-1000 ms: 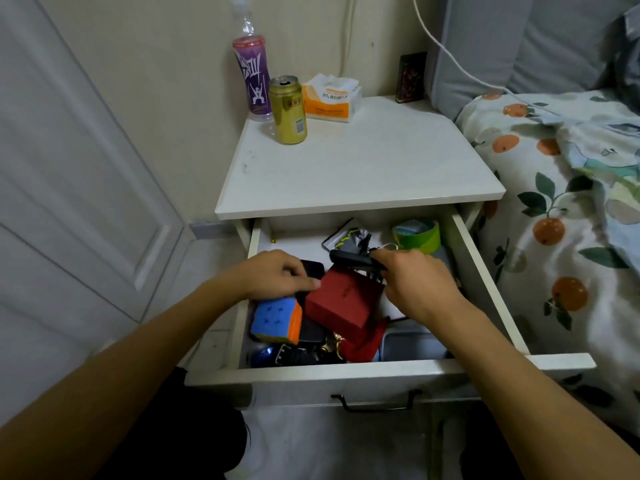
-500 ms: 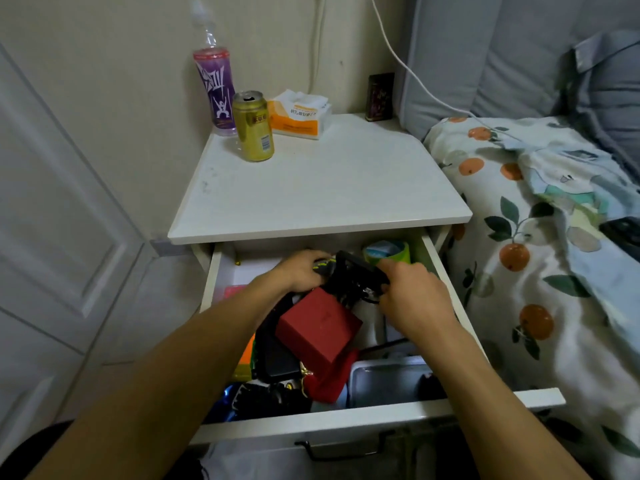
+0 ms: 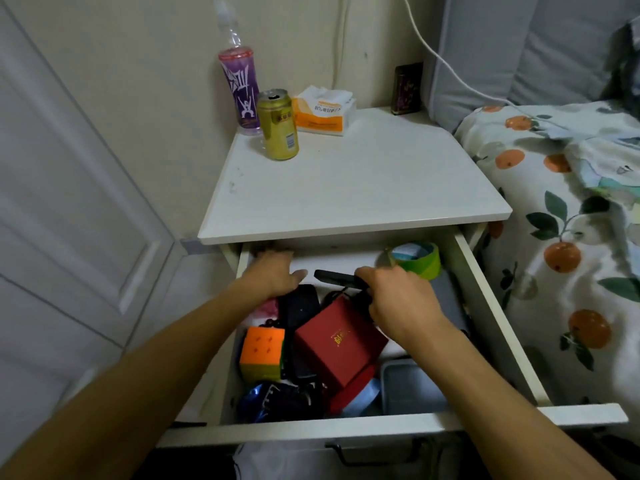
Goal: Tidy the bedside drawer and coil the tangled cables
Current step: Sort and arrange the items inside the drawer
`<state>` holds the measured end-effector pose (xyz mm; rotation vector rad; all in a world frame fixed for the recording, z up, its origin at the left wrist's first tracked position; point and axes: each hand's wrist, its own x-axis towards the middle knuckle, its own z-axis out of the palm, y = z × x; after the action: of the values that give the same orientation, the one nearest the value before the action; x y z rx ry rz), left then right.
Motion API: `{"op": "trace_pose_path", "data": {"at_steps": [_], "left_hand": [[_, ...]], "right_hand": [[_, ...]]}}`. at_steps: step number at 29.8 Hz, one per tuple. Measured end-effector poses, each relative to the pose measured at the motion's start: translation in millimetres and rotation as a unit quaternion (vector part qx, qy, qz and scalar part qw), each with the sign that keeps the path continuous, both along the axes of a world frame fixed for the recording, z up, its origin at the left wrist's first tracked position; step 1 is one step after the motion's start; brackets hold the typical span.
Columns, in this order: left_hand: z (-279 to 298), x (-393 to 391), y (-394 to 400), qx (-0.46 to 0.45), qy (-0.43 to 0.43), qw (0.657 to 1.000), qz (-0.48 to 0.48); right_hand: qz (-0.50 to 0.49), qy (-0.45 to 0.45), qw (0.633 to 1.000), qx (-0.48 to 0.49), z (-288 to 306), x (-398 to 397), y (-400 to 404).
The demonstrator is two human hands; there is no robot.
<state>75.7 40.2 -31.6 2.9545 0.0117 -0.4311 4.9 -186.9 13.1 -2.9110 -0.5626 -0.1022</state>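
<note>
The white drawer (image 3: 491,327) of the bedside table stands pulled out, full of clutter. My right hand (image 3: 393,294) grips a flat black device (image 3: 334,277) near the drawer's back, and thin black cable (image 3: 341,293) hangs below it. My left hand (image 3: 273,271) lies palm down at the back left corner with the thumb spread; its fingertips are in shadow under the tabletop. A red box (image 3: 339,344) sits tilted in the middle, an orange puzzle cube (image 3: 261,353) to its left. More dark tangled cable (image 3: 294,396) lies at the front.
A green tape roll (image 3: 417,261) sits at the back right, a black pouch (image 3: 299,306) behind the cube, a grey tin (image 3: 412,386) at the front right. On the tabletop (image 3: 363,188) stand a gold can (image 3: 278,124), a purple bottle (image 3: 240,88) and a tissue pack (image 3: 323,112). A bed (image 3: 571,237) borders the right.
My left hand let go of the black device and moved to the drawer's back left corner. My right hand still holds the device, now a little further back.
</note>
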Motion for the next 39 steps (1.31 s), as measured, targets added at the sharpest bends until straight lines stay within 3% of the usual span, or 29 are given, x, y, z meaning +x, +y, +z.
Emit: {"op": "trace_pose_path", "data": {"at_steps": [2,5,8,12,16,22,27,30,33,37,39], "left_hand": [[-5,7,-9,0.020,0.078,0.996,0.033],[-16,2,-23,0.010,0.106,0.991,0.082],[-21,-22,-28,0.003,0.075,0.992,0.105],[-14,-45,-17,-0.044,0.072,0.996,0.035],[4,-36,0,-0.001,-0.059,0.998,-0.007],[-3,-22,-21,-0.020,0.132,0.988,0.081],[-4,-45,-16,-0.068,0.077,0.995,-0.007],[6,-48,-4,-0.115,0.096,0.989,-0.011],[11,-38,-2,-0.090,0.097,0.991,-0.035],[8,-7,-5,-0.063,0.030,0.997,0.011],[3,8,-4,-0.042,0.038,0.997,0.061]], "right_hand": [[0.009,0.002,1.000,-0.008,-1,-1,2],[0.002,0.008,1.000,-0.007,1,1,3],[-0.012,-0.002,1.000,-0.003,2,5,1],[-0.021,-0.002,1.000,0.001,-1,8,-4],[-0.016,0.014,1.000,0.003,-3,7,-6],[-0.012,0.007,1.000,0.008,-3,7,-9],[-0.014,0.003,0.999,0.036,-7,17,-10],[-0.010,0.015,1.000,0.025,-10,17,-8],[-0.006,0.019,1.000,0.015,-10,17,-6],[-0.009,0.017,0.999,0.029,-11,20,-4],[-0.008,0.022,0.999,0.035,-11,19,-3]]}}
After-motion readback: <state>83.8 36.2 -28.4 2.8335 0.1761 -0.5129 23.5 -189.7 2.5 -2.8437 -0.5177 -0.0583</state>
